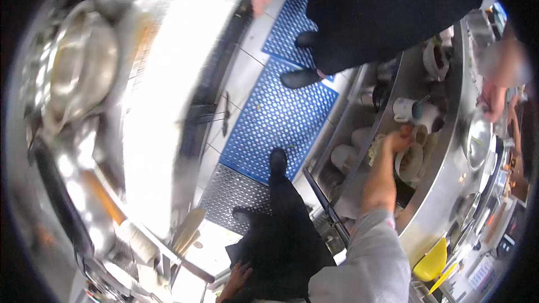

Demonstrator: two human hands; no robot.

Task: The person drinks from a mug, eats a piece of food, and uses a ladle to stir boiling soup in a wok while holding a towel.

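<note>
Reach-in step, by my read, at the long curved stainless-steel counter (435, 193).
From where I'm stood: pale grey fabric sleeve (368, 258) stretched out fwd, forearm bare, elbow nearly straight, w/ white round tub (415, 171) nr the wrist, brownish stuff inside. R bare hand (400, 139) is down among the containers, fingers bent; can't tell if they pinch or just touch. L bare hand (238, 278) hangs low at the wearer's side, nothing seen in it, finger spread unclear. White handled mug (402, 106) just beyond R. Small beige round-rimmed cup (419, 134) sits at R fingertips, betw. mug & tub; next move prob. calls for a sure hold, wrist clear of rims.
</note>
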